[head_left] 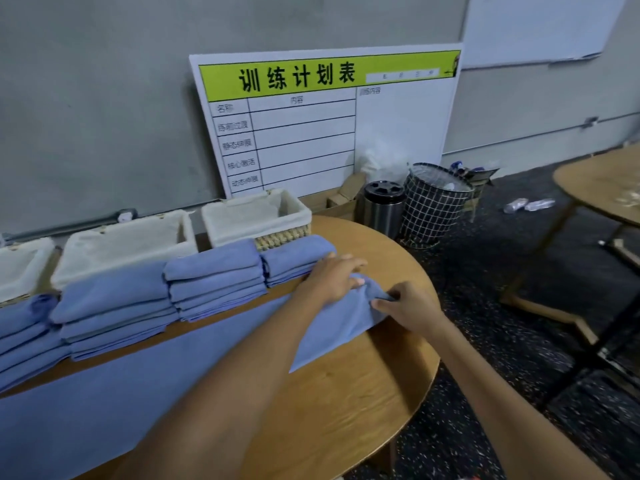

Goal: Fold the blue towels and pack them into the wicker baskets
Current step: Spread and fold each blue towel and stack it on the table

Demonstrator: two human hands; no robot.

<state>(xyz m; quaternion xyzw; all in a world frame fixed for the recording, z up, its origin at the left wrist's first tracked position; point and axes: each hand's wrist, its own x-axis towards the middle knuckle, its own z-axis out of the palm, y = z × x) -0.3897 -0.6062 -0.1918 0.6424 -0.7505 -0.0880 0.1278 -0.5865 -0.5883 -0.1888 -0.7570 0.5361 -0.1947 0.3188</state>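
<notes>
Your left hand [334, 277] lies flat, fingers straight, pressing the far end of the spread towel [145, 382] on the round wooden table [346, 403]. Your right hand [408, 304] pinches that towel's corner, fingers curled round the cloth; the two hands sit close together. Stacks of folded towels [214, 282] line the table's back, directly in front of three lined baskets [258, 216], so the stacks stand between you and them. Behind: a white board [329, 123] headed 训练计划表, a steel bin [384, 209], a wire basket [434, 204]. Bottles [528, 204] lie on the floor near a second table [599, 188].
</notes>
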